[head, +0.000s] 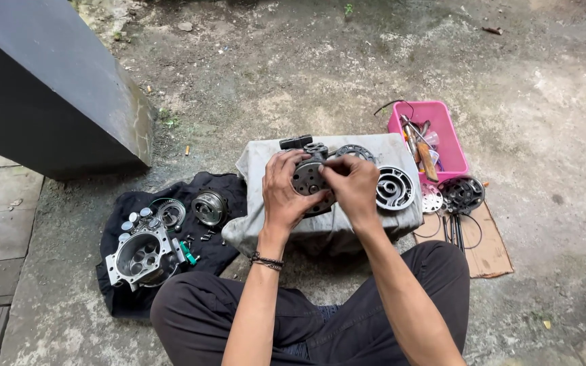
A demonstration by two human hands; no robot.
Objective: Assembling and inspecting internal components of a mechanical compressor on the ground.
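A round grey metal cylinder part (308,177) with several bores is held up over a block draped in a pale grey cloth (259,163). My left hand (283,190) grips its left side, fingers curled over the top. On its right side, my right hand (354,186) pinches the rim with the fingertips. A dark shaft assembly (300,143) lies on the cloth just behind the hands. Beside my right hand rests a round silver housing plate (395,188) with curved slots.
On a black cloth (120,203) at left lie a silver housing (140,256), a round cup-shaped part (209,207), a ring and small bolts. A pink tray (442,129) of tools, a dark round plate (462,194) and cardboard (490,251) lie at right. A dark slanted slab (49,88) stands far left.
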